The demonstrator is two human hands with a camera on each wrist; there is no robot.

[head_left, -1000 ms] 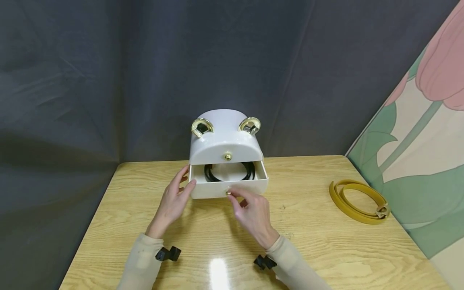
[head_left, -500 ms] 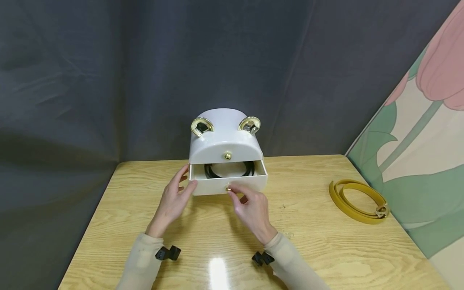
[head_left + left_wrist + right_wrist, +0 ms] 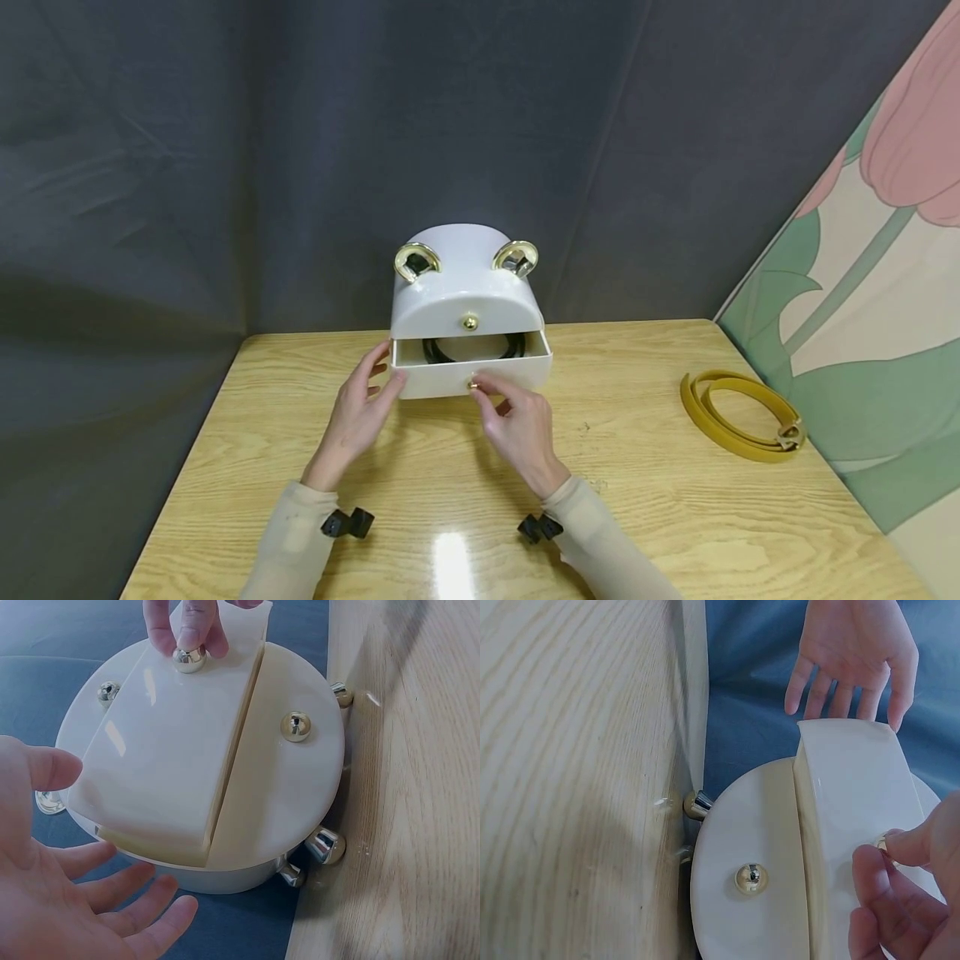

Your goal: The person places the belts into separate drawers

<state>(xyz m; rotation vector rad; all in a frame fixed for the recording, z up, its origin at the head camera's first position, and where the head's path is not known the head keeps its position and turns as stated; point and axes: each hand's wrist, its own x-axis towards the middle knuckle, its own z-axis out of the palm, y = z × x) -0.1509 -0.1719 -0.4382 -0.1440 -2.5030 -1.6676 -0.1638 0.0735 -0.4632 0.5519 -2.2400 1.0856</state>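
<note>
A white rounded storage box [image 3: 468,287] with gold ring-shaped trims on top stands at the table's back edge. Its middle drawer [image 3: 431,382] is pulled partly out. Inside lies a coiled black strap [image 3: 515,344], half hidden by the drawer front. My right hand [image 3: 522,429] pinches the gold drawer knob [image 3: 883,842] between thumb and fingers. At the box's left side is my left hand [image 3: 355,417], its fingers extended and the thumb by the drawer's left corner. The left wrist view shows the left hand [image 3: 90,900] spread beside the drawer; contact cannot be told.
A coiled yellow belt [image 3: 750,451] with a metal buckle lies on the right of the wooden table [image 3: 637,517]. More gold knobs [image 3: 295,727] sit on the box's other drawers. Small metallic feet [image 3: 326,845] support it. A dark curtain [image 3: 480,125] hangs behind.
The drawer has slid inward toward the box, with my right hand moving along on its knob. Less of the black strap shows. My left hand has stayed nearly in place.
</note>
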